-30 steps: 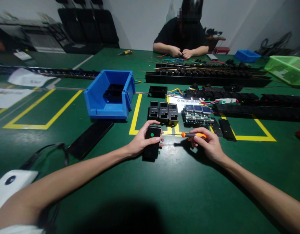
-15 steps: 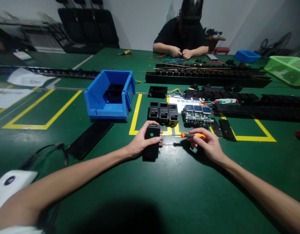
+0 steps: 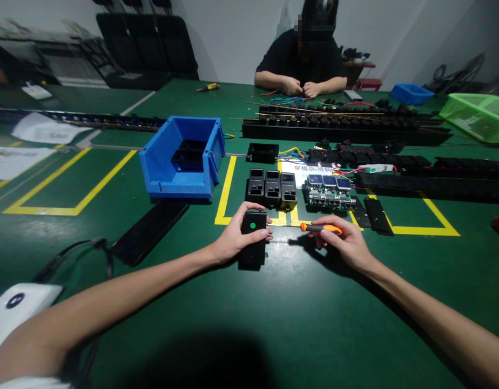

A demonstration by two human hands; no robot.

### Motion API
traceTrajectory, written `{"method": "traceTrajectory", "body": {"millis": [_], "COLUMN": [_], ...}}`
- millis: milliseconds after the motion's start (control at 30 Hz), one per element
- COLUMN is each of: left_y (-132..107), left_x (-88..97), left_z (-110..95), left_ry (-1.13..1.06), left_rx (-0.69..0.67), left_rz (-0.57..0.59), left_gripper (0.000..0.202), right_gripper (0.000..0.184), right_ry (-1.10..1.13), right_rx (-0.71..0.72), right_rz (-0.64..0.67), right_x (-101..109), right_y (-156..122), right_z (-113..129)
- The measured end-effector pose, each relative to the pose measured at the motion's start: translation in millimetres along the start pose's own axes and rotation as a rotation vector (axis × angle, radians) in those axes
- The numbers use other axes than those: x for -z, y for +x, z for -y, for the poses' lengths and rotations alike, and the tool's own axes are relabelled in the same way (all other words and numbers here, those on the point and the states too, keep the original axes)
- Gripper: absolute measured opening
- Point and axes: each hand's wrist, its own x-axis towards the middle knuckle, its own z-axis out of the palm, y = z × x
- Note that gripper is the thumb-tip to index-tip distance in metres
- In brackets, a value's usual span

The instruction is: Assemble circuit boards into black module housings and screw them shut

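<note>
My left hand [image 3: 237, 235] is closed around a black rectangular housing [image 3: 253, 254] with a round green sticker on its upper face. From the right, my right hand [image 3: 344, 237] grips the orange and black handle of a screwdriver [image 3: 324, 228]. Its thin shaft points left, and the tip reaches the right side of the housing, near my left fingertips. Whether the tip sits on a screw I cannot tell. Just beyond my hands stand three black module cases [image 3: 272, 186]. To their right are green circuit boards [image 3: 329, 193] with small screens.
A blue bin [image 3: 176, 186] holding black parts stands at the left. Nearer lie a phone [image 3: 150, 232] and a white power bank [image 3: 22, 305] with a cable. Long black strips [image 3: 346, 129] cross the far side, where a person works with wires. Flat black plates [image 3: 378, 216] lie at the right.
The housing and my left hand have shifted very slightly. My right fingers have moved a little on the screwdriver handle, which still points at the housing.
</note>
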Motion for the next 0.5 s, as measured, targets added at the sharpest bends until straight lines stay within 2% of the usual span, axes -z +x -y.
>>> {"method": "traceTrajectory", "body": {"millis": [100, 300, 400, 500], "left_y": [-2, -3, -3, -3], "left_x": [-0.2, -2.5, -1.8, -0.9], "left_z": [1, -1, 1, 3], "left_ry": [0.04, 0.083, 0.097, 0.109], "left_rx": [-0.008, -0.033, -0.028, -0.018], "left_rz": [0.011, 0.041, 0.028, 0.004], "left_gripper": [0.049, 0.053, 0.048, 0.045], "right_gripper": [0.026, 0.037, 0.038, 0.041], "right_ry": [0.081, 0.356, 0.33, 0.174], "right_rx": [-0.05, -0.312, -0.45, -0.512], "right_rz": [0.042, 0.145, 0.166, 0.195], "right_x": [1, -1, -1, 1], "right_y": [0, 6, 9, 10], "right_z": [1, 19, 26, 25]}}
